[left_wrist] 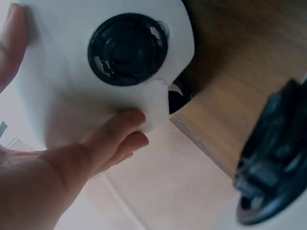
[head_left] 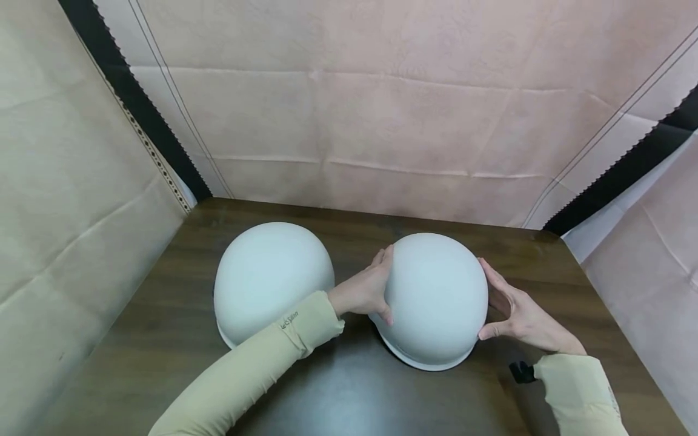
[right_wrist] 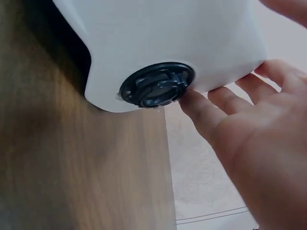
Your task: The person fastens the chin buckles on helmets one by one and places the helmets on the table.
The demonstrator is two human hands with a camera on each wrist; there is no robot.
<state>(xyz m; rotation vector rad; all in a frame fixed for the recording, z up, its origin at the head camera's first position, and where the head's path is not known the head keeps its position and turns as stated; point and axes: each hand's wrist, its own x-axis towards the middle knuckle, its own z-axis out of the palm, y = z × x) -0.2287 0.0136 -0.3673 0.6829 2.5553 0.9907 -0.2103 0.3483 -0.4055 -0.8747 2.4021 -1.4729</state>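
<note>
Two white helmets stand side by side on a dark wooden table. Both of my hands hold the right helmet (head_left: pixel 436 297), one on each side. My left hand (head_left: pixel 368 287) lies along its left side, with the thumb towards me and the fingers reaching round the far side. From the right, my right hand (head_left: pixel 518 315) grips it with spread fingers and thumb. Each wrist view shows a round black side fitting, the left fitting (left_wrist: pixel 128 49) and the right fitting (right_wrist: pixel 157 85), with fingertips close by. The left helmet (head_left: pixel 269 278) sits untouched by the fingers, partly behind my left forearm.
The wooden table (head_left: pixel 360 387) ends at a pale fabric wall (head_left: pixel 382 133) behind, with similar panels at left and right. Black strips run along the corners. A small black device (head_left: pixel 522 372) sits at my right cuff. A blurred black part (left_wrist: pixel 273 158) shows in the left wrist view.
</note>
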